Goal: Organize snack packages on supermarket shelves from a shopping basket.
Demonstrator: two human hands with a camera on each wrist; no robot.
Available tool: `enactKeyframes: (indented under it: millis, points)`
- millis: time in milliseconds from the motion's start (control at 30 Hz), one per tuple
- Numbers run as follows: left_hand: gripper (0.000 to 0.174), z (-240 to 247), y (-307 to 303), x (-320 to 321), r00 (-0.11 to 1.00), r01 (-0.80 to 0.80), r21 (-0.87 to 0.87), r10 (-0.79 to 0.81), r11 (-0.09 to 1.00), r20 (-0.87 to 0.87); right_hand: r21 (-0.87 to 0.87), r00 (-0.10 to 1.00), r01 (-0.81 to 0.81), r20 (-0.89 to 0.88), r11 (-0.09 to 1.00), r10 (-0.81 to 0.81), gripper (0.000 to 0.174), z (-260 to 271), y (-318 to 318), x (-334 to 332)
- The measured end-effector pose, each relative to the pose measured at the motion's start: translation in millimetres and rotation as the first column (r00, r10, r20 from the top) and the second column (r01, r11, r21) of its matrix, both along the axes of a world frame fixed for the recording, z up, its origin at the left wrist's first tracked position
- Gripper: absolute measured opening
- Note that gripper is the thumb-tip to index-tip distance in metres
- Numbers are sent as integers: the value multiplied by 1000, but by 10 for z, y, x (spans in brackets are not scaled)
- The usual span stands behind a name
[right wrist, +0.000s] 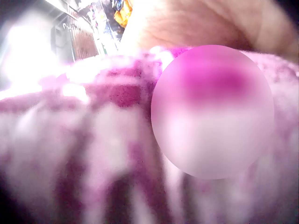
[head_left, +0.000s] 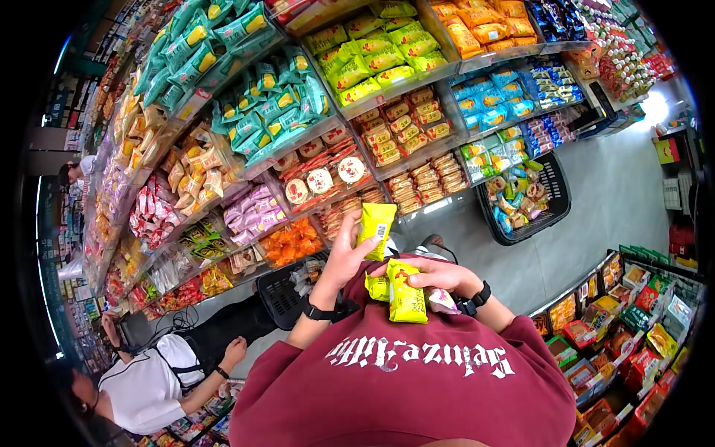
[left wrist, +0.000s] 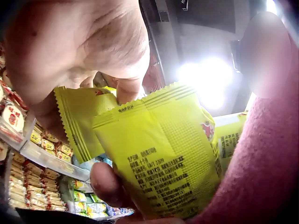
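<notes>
Fingers of the left hand [head_left: 348, 252] pinch a yellow-green snack packet [head_left: 377, 222]; the right hand [head_left: 445, 276] grips more yellow-green packets [head_left: 407, 299] before a maroon shirt [head_left: 402, 387]. A loosened right thumb could let that bunched handful slip.

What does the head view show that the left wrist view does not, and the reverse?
Only the head view: the black basket of mixed snacks, the white lettering on the maroon shirt, and a person in white.

Only the left wrist view: a bright ceiling light and rows of small dark print.

Both: the left hand, yellow-green packets and shelved round white crackers.
</notes>
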State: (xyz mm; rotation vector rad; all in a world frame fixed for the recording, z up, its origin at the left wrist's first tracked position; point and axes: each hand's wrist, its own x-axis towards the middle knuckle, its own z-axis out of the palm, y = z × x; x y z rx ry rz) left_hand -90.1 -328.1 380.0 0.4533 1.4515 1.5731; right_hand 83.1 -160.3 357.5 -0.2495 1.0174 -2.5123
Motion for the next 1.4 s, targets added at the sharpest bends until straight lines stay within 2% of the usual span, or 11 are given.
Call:
enactKeyframes:
  millis: [333, 400, 433, 500, 533, 600, 833, 1033, 1133, 1300, 1400]
  points:
    - [73, -166, 655, -626, 988, 156, 104, -156, 982, -11, -19, 960, 238, 153, 971, -233, 70, 153, 368, -249]
    - [74, -152, 819, -812, 972, 225, 97, -216, 970, -98, -9, 933, 312, 190, 950, -305, 70, 268, 386, -317]
    - [70, -171, 878, -917, 922, 244, 80, -206, 966, -327, -30, 920, 335, 226, 942, -320, 71, 273, 364, -349]
    - [69, -145, 938, -1087, 963, 255, 63, -248, 965, -106, -28, 918, 337, 231, 941, -322, 71, 162, 344, -424]
    - [69, -109, 975, -1138, 962, 259, 66, -252, 963, -100, -28, 920, 323, 243, 946, -307, 71, 136, 360, -454]
    - [69, 6, 1062, -1240, 940, 266, 39, -251, 963, -231, -19, 915, 327, 254, 945, -312, 69, 166, 415, -516]
    - [77, 301, 1499, -1610, 942, 254, 209, -192, 945, -274, -15, 925, 286, 264, 958, -273, 66, 98, 821, -708]
    - [70, 710, 2275, -1689, 808, 132, 60, -72, 989, -585, -75, 963, 170, 224, 983, -150, 62, 163, 1479, -845]
    - [57, 962, 2828, -1673, 501, 89, -64, -100, 994, -860, -45, 984, 97, 152, 994, -89, 60, 212, 1898, -893]
    - [57, 764, 3579, -1789, 385, 47, -102, -112, 994, -916, -57, 996, 1, 85, 998, 4, 59, 208, 2438, -919]
    - [56, 662, 3792, -1803, 352, 88, -202, -220, 975, -910, -44, 995, -55, 80, 998, 59, 58, 225, 2729, -947]
